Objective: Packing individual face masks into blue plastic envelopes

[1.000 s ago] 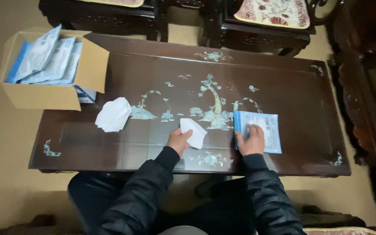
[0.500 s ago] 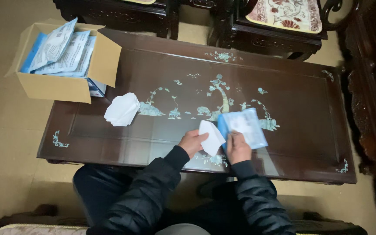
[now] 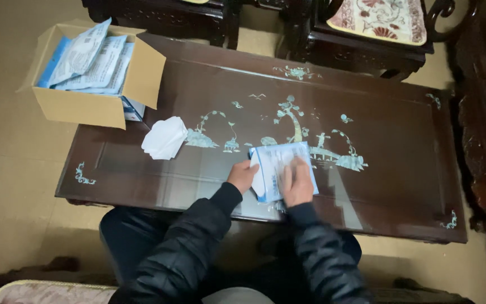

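A flat blue-and-white packet (image 3: 279, 163) lies on the dark inlaid table (image 3: 389, 146) near its front edge. My right hand (image 3: 296, 181) lies on top of the packet, fingers pressing on it. My left hand (image 3: 243, 175) grips a folded white item (image 3: 257, 179) at the packet's left edge; the item is partly tucked under or into the packet. Both arms wear dark sleeves.
A small pile of white folded items (image 3: 165, 137) lies left of centre. An open cardboard box (image 3: 91, 107) with several blue-and-white packets overhangs the table's left end. Dark carved chairs (image 3: 367, 34) stand behind the table, and dark furniture flanks the right.
The packet has been drawn left toward the white item, and both hands have come together over it. The white item now sits against the packet's left edge.
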